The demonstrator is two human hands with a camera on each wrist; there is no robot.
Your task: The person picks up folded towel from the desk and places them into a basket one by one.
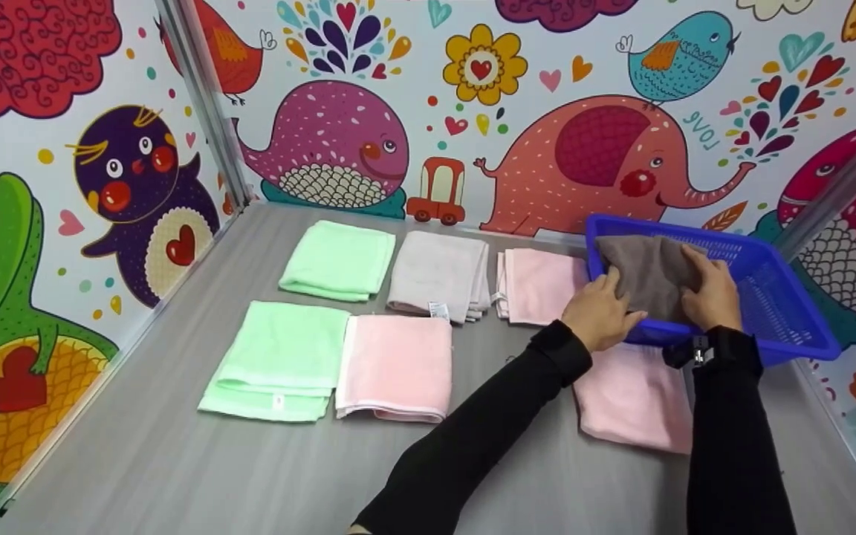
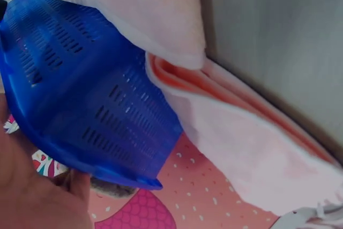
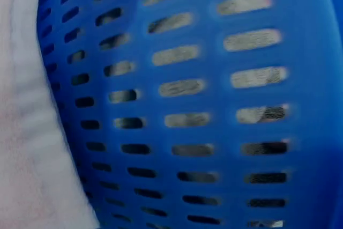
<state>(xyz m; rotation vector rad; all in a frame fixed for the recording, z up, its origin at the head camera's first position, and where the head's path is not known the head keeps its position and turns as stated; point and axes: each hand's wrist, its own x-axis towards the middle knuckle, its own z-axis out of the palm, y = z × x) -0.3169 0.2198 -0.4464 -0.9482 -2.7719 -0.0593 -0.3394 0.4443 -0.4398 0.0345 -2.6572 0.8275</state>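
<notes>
A folded brown towel [image 1: 647, 271] is held over the left end of the blue basket [image 1: 785, 297]. At its left edge my left hand [image 1: 600, 310] grips it, the thumb stretched toward the basket's front rim. From the right side my right hand [image 1: 716, 293] grips the same towel, fingers on top and thumb lower down. The left wrist view shows part of the left hand [image 2: 43, 191] at the basket rim, with a bit of the brown towel [image 2: 113, 188] beyond. Slotted basket wall [image 3: 177, 105] fills the right wrist view; the right hand is out of that frame.
Pink towels lie left of the basket [image 1: 543, 286] and in front of it [image 1: 636, 397]. Farther left are a grey towel [image 1: 439, 271], another pink towel [image 1: 398, 364] and two green towels, one back [image 1: 339, 260], one front [image 1: 287, 345]. Printed wall panels [image 1: 450, 111] border the table.
</notes>
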